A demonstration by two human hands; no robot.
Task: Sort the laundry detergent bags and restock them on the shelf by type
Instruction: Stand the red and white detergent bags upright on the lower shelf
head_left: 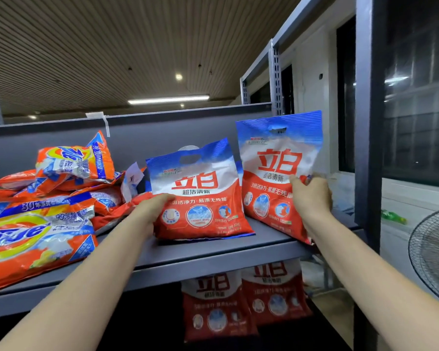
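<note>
At shelf height, both arms reaching forward. Left hand [154,207] curled over the lower left corner of one red and white bag [199,196], fingers wrapped round its edge, steadying it upright on the shelf [213,257]. Right hand [312,198] closed on the right edge of a second matching bag [276,178], thumb across the front, remaining fingers hidden behind; bag tipped slightly and standing taller, its lower corner close to the shelf's front lip, probably mid-placement. Both bags facing front, side by side and nearly touching, likely so labels read outward and the same kind sits together. Just left of the left hand, a loose heap of orange bags [69,173] lying flat and overlapping, one large orange bag [36,244] at the near left edge, apparently not yet stood up or sorted. Behind all this, a grey back panel [162,133] with a strip of tape. Below the shelf, directly under the held pair, two more red bags [243,302] standing upright, suggesting that kind already has a row there. Far right, past the shelf post [368,122], part of a fan [433,252] and a green bottle [393,217] on the floor.
</note>
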